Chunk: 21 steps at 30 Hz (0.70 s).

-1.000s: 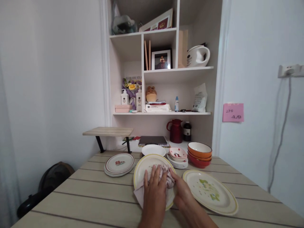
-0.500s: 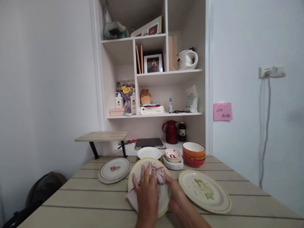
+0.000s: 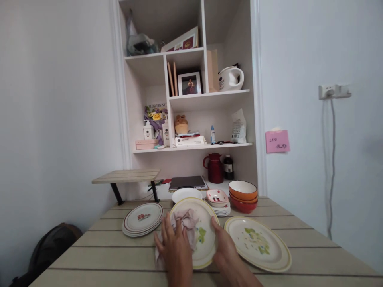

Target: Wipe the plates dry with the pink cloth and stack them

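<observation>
A cream oval plate (image 3: 206, 247) with a yellow rim and green leaf pattern is tilted up in front of me. My right hand (image 3: 225, 247) grips its right rim, thumb on the front face. My left hand (image 3: 176, 243) presses a crumpled pinkish cloth (image 3: 187, 223) against the plate's left side, and part of the cloth hangs below the rim at the left. The fingers are bent over the cloth. On the table just right of my right hand lies a matching oval plate (image 3: 257, 243).
A stack of red-rimmed plates (image 3: 143, 219) stands left. Behind are a white dish (image 3: 187, 194), small plates with a patterned bowl (image 3: 218, 197), and stacked orange and red bowls (image 3: 243, 195). A small raised shelf (image 3: 127, 175) stands at the back left; a red jug (image 3: 214, 168) is further back.
My left hand and the cloth have slid left across the plate, uncovering its green pattern. The plate has shifted slightly right and turned; my right hand still holds its rim.
</observation>
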Motion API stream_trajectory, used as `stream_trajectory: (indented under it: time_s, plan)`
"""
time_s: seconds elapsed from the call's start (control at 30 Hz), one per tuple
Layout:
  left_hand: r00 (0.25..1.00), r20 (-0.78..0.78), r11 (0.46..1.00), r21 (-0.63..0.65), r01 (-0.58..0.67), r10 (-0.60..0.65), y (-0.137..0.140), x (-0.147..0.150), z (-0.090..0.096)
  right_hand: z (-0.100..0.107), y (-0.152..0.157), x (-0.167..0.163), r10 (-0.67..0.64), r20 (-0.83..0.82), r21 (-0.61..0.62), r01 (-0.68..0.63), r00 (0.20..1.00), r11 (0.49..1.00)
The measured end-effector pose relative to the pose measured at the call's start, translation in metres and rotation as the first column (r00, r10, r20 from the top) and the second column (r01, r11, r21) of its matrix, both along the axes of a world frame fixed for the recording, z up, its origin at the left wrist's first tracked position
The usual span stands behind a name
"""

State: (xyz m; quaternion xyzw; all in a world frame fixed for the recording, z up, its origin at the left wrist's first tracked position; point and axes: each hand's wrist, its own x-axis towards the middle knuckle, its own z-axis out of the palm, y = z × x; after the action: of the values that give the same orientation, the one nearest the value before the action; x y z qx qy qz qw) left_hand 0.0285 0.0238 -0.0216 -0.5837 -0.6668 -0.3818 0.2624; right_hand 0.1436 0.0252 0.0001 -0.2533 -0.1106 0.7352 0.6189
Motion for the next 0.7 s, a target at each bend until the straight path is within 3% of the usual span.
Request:
stream_trajectory:
  time_s: [0.2,0.4,0.53,0.7]
  plan:
    - [0.983,-0.032,0.982,0.046,0.184,-0.183,-0.003,0.014,-0.01,0.011,0.001,0.014,-0.072,-0.048,-0.02,0.071,0.996,0.997]
    - [0.873,-0.081,0.865,0.122,0.487,-0.481,0.001,0.029,-0.03,0.009,0.006,0.02,-0.063,0.021,0.025,0.062,0.998,0.998]
    - [0.865,-0.128,0.86,0.113,0.498,-0.485,0.007,0.023,-0.03,0.004,0.006,0.012,-0.102,0.101,0.021,0.101,0.99,0.995]
    - [0.921,-0.075,0.923,0.015,0.384,-0.381,0.005,0.011,-0.007,-0.003,0.004,0.001,0.02,0.152,0.127,-0.039,0.988,0.991]
